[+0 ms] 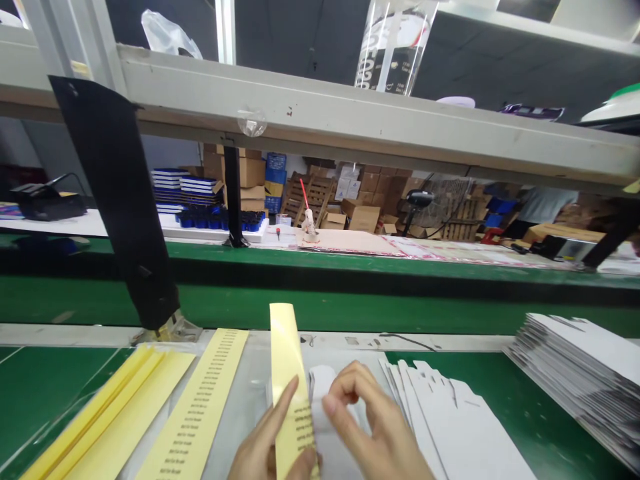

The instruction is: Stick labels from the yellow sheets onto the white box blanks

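My left hand grips a narrow yellow strip of stickers, with its thumb across the lower, printed part. The strip stands up, its upper end bare of print. Just to the right, my right hand is closed in a pinch, thumb against fingertips; anything between them is too small to make out. Behind and between the hands lies a white folded carton piece, partly hidden. Another printed yellow sticker strip lies flat to the left. Several flat white cartons overlap beside my right hand.
Folded yellow strips lie at the far left. A tall stack of flat white cartons stands at the right. A black-wrapped post and a shelf beam frame the bench. Beyond runs a green conveyor.
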A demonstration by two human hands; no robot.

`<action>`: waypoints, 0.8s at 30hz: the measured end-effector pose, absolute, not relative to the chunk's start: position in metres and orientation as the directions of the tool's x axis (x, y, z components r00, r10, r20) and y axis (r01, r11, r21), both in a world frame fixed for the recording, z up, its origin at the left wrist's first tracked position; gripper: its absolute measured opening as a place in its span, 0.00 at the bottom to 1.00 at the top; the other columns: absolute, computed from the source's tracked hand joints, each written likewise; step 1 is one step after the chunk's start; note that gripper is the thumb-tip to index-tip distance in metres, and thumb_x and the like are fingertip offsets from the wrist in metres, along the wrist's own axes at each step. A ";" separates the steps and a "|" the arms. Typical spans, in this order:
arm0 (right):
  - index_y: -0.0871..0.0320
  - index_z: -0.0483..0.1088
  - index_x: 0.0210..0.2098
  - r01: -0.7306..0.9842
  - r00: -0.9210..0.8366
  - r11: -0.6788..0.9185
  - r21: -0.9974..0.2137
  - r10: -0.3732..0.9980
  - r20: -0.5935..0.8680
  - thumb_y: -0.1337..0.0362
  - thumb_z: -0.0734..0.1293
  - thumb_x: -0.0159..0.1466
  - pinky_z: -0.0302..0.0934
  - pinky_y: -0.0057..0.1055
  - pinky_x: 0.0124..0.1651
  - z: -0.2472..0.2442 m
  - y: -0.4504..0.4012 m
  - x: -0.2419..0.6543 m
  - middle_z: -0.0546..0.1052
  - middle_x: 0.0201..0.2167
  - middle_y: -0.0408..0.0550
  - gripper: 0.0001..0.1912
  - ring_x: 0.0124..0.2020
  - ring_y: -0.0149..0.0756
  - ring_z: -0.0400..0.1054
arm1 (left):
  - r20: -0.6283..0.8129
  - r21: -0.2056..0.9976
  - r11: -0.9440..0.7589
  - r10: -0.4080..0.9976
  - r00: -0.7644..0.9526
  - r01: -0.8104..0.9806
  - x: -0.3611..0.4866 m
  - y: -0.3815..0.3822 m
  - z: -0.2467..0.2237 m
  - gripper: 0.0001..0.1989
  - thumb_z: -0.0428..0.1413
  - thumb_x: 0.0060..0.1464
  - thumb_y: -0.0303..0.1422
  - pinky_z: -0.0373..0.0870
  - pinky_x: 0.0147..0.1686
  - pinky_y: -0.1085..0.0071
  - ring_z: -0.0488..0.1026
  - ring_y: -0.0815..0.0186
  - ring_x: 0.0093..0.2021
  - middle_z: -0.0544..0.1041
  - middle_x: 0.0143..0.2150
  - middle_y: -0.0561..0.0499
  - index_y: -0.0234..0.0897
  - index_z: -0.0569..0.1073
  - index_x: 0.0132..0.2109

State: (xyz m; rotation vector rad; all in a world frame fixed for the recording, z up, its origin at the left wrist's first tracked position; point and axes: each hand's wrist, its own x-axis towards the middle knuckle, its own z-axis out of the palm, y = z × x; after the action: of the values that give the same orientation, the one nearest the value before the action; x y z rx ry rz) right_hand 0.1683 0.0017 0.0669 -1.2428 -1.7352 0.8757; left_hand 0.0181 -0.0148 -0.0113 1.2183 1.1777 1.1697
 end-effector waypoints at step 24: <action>0.57 0.60 0.23 0.438 -0.112 -0.015 -0.899 0.991 -0.071 0.55 0.58 0.60 0.50 0.26 0.26 0.016 0.031 0.189 0.57 0.22 0.39 0.14 0.26 0.31 0.53 | -0.141 0.986 0.131 0.986 0.088 0.105 0.006 -0.006 -0.013 0.40 0.53 0.45 0.46 0.71 0.42 0.66 0.74 0.56 0.42 0.70 0.52 0.39 0.30 0.51 0.61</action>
State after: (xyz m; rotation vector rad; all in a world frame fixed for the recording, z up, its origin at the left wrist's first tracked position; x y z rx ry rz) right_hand 0.1894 0.0308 0.0165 -1.5102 -1.6156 1.0889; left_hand 0.0055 -0.0064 -0.0126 1.2218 1.2718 0.9903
